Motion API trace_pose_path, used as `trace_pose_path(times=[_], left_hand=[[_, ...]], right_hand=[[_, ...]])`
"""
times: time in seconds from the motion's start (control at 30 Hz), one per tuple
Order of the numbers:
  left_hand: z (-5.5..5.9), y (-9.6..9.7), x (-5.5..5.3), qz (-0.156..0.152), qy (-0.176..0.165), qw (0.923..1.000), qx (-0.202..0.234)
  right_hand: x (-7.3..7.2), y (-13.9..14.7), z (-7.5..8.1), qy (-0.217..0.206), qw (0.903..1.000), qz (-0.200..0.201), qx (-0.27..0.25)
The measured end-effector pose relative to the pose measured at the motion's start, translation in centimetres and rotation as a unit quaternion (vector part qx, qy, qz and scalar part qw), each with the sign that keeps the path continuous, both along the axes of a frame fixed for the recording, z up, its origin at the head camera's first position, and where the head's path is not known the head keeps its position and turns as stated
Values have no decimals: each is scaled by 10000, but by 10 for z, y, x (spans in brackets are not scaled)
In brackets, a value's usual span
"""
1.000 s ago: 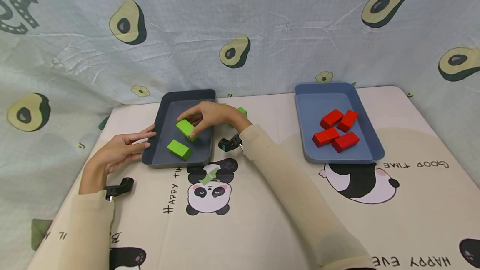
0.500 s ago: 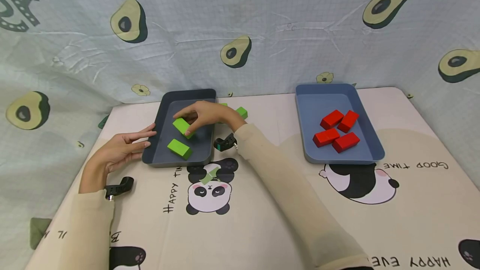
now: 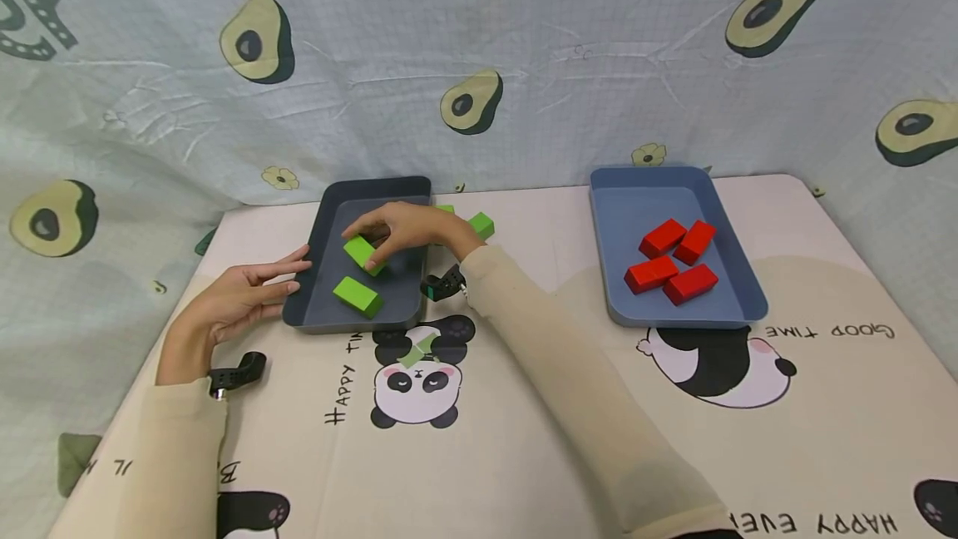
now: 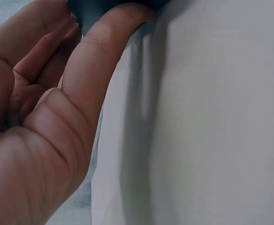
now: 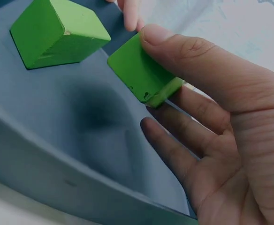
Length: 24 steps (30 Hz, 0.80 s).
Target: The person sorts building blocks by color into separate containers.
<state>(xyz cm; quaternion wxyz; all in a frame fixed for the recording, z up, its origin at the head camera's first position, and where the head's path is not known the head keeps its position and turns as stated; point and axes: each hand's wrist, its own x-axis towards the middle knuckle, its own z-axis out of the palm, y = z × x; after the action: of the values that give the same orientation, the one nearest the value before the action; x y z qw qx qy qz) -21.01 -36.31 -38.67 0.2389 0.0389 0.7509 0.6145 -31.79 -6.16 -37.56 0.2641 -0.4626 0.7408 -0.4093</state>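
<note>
My right hand (image 3: 407, 229) pinches a green block (image 3: 362, 253) between thumb and fingers, low over the dark grey tray (image 3: 344, 326). In the right wrist view the held block (image 5: 139, 68) hangs over a shadow on the tray floor. Another green block (image 3: 358, 296) lies in the tray, nearer the front. At the tray's left wall my left hand (image 3: 243, 298) touches the rim with its fingers extended. The left wrist view has the left thumb (image 4: 97, 61) against the tray's dark side.
More green blocks (image 3: 481, 225) lie on the table behind my right wrist, partly hidden. A blue tray (image 3: 614, 306) on the right holds several red blocks (image 3: 690, 284). A patterned cloth (image 3: 524, 90) hangs behind the table.
My right hand has moved slightly left with the green block, which now sits a little further left in the tray area. The left hand has stayed at the rim.
</note>
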Motion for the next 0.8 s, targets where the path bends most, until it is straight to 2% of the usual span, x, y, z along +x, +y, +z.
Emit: trace_pose_path(times=[0.13,0.4,0.6,0.8], left_hand=[[1,1,0,5,37,9998,-190],[-4,-2,-1,-129,149,9998,-69],[-3,-3,-1,-103,139,9998,-32],[-2,-2,-1,-95,148,9997,-146]], right_hand=[[0,-3,0,146,9997,22,184],[0,0,5,394,9984,132,388],[0,26,17,755,9961,68,457],[-3,65,25,1001,9924,-338,631]])
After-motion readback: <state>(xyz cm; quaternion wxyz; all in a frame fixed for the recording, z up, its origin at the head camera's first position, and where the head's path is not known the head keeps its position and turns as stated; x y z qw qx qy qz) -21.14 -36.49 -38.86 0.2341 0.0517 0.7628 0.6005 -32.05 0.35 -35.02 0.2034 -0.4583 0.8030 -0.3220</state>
